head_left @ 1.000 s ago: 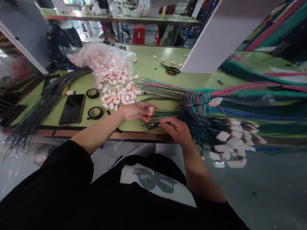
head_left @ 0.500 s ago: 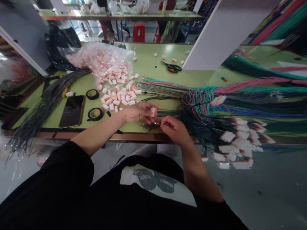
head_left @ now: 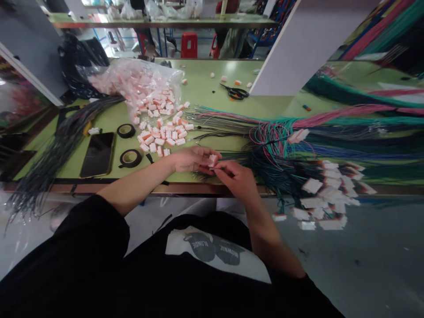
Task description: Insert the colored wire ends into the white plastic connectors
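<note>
My left hand [head_left: 194,160] holds a white and orange connector [head_left: 213,160] between thumb and fingers, above the bench's front edge. Close on its right, my right hand [head_left: 236,176] pinches a thin wire [head_left: 213,168] whose tip is at the connector; whether it is inserted I cannot tell. Dark green wires [head_left: 271,170] run rightward behind my right hand. Loose connectors [head_left: 162,134] lie in a pile beyond my left forearm, beside an open clear bag [head_left: 142,81] full of them. Connectors with wires [head_left: 327,194] hang in a cluster over the front edge at right.
A phone [head_left: 97,154] and two black tape rolls [head_left: 130,158] [head_left: 126,130] lie at left, near grey wires [head_left: 66,137]. Black scissors [head_left: 235,92] rest beside a white panel [head_left: 281,53]. Pink wires [head_left: 351,112] stretch off to the right.
My right hand has moved left, up to the connector, and its pinched fingers now meet it with the wire. My left hand still holds the connector. The view has shifted slightly.
</note>
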Demonstrator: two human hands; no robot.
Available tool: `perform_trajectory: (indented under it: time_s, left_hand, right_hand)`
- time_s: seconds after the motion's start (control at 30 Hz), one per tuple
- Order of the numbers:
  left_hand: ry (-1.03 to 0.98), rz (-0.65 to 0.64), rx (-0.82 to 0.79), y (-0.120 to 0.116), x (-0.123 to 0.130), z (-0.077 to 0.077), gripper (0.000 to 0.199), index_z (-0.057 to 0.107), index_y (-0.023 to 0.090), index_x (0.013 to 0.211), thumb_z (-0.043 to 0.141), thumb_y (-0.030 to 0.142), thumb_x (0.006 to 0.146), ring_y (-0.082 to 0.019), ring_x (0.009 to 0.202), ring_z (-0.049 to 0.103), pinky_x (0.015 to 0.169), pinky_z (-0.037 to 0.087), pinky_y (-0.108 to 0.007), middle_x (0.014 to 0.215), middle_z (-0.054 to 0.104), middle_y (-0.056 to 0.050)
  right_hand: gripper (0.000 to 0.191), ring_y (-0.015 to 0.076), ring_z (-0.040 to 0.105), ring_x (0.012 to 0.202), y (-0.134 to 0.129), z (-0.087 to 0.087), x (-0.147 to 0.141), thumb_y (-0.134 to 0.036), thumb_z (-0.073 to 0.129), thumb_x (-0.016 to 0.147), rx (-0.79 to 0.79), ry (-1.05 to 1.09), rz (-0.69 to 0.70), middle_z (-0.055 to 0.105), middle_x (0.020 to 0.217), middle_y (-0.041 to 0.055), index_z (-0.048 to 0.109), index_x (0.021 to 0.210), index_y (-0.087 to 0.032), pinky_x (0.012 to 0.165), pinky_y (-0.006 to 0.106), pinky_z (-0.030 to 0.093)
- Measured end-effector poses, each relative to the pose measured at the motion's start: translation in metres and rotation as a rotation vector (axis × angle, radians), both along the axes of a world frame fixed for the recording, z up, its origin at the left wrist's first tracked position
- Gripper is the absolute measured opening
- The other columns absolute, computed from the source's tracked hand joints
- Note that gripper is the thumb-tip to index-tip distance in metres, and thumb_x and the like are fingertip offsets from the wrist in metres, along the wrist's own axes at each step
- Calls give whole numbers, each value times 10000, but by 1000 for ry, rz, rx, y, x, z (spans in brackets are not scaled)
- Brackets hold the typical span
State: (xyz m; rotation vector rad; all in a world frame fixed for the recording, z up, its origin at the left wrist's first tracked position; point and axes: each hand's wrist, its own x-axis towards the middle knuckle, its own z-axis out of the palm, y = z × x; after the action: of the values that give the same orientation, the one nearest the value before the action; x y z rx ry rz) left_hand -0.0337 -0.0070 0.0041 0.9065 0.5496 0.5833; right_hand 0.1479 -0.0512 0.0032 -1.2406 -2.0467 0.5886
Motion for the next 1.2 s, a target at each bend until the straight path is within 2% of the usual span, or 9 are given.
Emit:
perform_trajectory:
  time_s: [0.13, 0.27, 0.33, 0.47, 0.6, 0.8, 0.9, 1.03, 1.2]
  left_hand:
    - [26, -41, 30, 0, 1, 0, 309, 581, 110, 905, 735, 146, 639, -116, 773, 618, 758, 496, -286, 807, 610, -26]
    - [51, -8, 72, 0, 2, -2, 315, 584, 106, 897, 744, 154, 630, -79, 682, 598, 723, 488, -257, 742, 600, -2]
    - [58, 21, 96, 0, 4, -3, 326, 584, 107, 901, 747, 148, 622, -63, 641, 583, 705, 483, -244, 708, 593, 13]
    - [64, 45, 112, -1, 6, -4, 342, 576, 112, 897, 753, 141, 605, -82, 681, 599, 742, 483, -271, 713, 603, 10]
    - [103, 14, 152, -1, 6, -3, 319, 579, 105, 874, 747, 128, 604, -63, 645, 579, 732, 475, -254, 693, 600, 18]
    - [17, 82, 174, 0, 1, -1, 376, 537, 109, 934, 735, 173, 620, -143, 757, 638, 776, 485, -327, 744, 628, -25]
    - [59, 118, 244, -2, 0, 3, 349, 522, 112, 921, 713, 192, 640, -135, 716, 632, 661, 492, -269, 737, 621, -30]
    - [241, 24, 350, -9, 5, 7, 259, 510, 132, 884, 655, 164, 672, -93, 604, 598, 524, 458, -198, 687, 580, 11]
    - [362, 35, 428, -14, 10, 10, 148, 501, 147, 856, 554, 136, 719, -60, 435, 512, 416, 398, -169, 580, 518, 62]
  right_hand:
    - [165, 143, 590, 690, -3, -2, 0, -262, 479, 789, 125, -16, -35, 682, 772, 31, 630, 779, -199, 640, 244, 415]
    - [174, 152, 591, 735, -4, -8, -2, -249, 451, 799, 199, -59, 22, 682, 790, 38, 618, 772, -208, 664, 249, 417]
    - [166, 153, 586, 723, -4, -11, -3, -258, 458, 794, 201, -78, 39, 681, 776, 37, 612, 755, -209, 655, 249, 411]
    - [191, 140, 568, 673, -5, -9, -4, -264, 431, 800, 186, -60, -90, 668, 741, 36, 601, 739, -202, 619, 240, 386]
    - [196, 129, 536, 592, -7, -5, -2, -264, 438, 777, 97, -248, -5, 645, 655, 17, 599, 683, -205, 557, 238, 332]
    - [186, 145, 533, 606, -4, 0, 12, -263, 437, 743, 68, -260, -189, 644, 675, 32, 603, 690, -196, 572, 250, 335]
    - [187, 138, 531, 597, -4, 2, 14, -277, 436, 749, 21, -157, -125, 635, 661, 23, 593, 686, -198, 580, 242, 361]
    - [192, 143, 548, 630, -6, -2, 8, -293, 435, 768, 51, -59, -156, 646, 698, 25, 600, 727, -205, 607, 245, 386]
    - [217, 155, 555, 679, -5, -11, 2, -283, 421, 793, 162, -147, -222, 658, 751, 38, 625, 790, -208, 647, 258, 377]
